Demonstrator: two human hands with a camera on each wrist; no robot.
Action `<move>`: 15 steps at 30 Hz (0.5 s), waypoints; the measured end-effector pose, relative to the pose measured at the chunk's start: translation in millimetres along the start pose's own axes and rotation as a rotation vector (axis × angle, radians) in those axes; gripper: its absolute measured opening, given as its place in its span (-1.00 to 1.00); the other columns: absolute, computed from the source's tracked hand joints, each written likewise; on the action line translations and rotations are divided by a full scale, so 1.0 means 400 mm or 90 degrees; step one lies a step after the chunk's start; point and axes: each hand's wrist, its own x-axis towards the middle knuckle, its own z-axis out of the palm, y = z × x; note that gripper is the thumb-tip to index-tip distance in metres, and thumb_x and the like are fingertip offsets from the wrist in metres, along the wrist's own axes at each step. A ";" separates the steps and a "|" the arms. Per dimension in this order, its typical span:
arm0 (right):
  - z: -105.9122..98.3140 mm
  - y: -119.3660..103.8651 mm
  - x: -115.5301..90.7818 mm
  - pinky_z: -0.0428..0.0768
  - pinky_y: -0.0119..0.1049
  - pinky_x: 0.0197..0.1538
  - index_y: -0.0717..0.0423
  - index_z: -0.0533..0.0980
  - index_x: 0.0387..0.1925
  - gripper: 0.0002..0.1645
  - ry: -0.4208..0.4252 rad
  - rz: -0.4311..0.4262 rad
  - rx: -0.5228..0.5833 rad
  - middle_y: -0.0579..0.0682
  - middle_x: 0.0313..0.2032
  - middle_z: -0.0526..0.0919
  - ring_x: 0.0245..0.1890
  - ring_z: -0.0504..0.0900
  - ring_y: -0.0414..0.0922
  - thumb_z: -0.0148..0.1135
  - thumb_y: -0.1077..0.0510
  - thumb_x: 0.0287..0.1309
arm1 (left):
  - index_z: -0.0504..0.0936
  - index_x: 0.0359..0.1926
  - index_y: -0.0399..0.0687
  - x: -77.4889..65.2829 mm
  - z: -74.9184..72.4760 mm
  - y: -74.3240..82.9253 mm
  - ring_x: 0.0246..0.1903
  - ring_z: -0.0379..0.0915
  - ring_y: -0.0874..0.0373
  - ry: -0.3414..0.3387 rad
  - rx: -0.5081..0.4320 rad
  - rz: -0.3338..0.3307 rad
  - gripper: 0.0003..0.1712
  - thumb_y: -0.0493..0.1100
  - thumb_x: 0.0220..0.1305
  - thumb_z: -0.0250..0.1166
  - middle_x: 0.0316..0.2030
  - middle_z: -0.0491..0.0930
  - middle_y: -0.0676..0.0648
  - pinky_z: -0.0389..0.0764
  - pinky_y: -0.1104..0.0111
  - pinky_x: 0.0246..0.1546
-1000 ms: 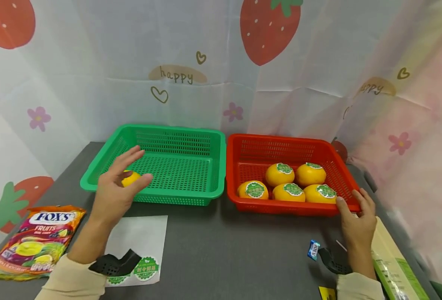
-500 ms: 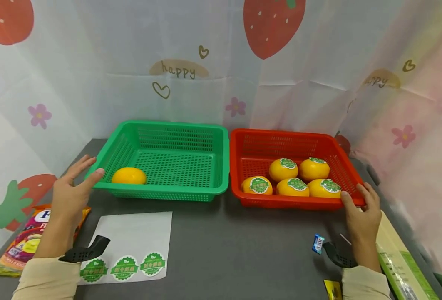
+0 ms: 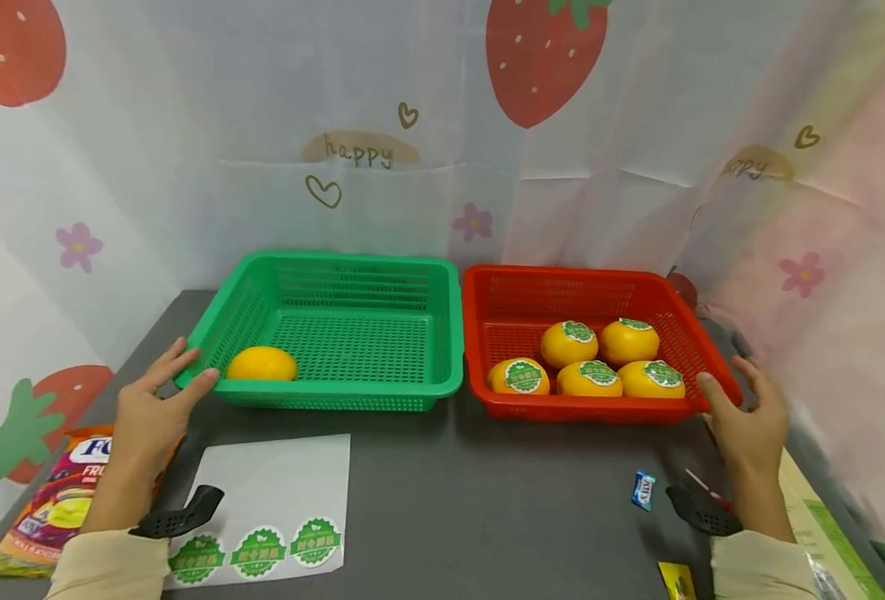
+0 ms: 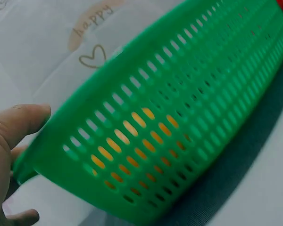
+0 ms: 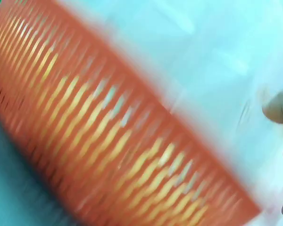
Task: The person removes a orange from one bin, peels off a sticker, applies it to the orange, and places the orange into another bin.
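At the near left corner of a green slotted basket, my left hand holds the rim, thumb on the front side and fingers round the left side. The left wrist view shows the thumb at the rim. A plain yellow-orange fruit lies in this basket. My right hand stands by the near right corner of a red basket, fingers spread and holding nothing. In the right wrist view its thumb is apart from the blurred red wall. Inside the red basket sit several yellow-orange fruits with green stickers.
Nearer on the dark table lies a white sheet with three green stickers. A Fox's candy bag is at the left. At the right are small blue and yellow packets and a green-and-cream package.
My left hand came out from over the fruit in the green basket to its left corner. My right hand has shifted right, off the red basket's corner. Both baskets sit slightly further right.
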 end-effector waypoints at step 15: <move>0.060 -0.397 0.037 0.44 -0.40 0.09 0.03 0.44 0.27 -0.41 -0.280 -0.145 0.217 0.04 0.25 0.39 0.16 0.38 0.00 0.32 0.14 0.19 | 0.35 0.36 -0.15 0.000 0.029 -0.006 0.40 -0.08 0.21 0.085 0.033 0.049 -0.36 -0.04 0.33 0.27 0.39 0.18 0.18 0.08 0.25 0.26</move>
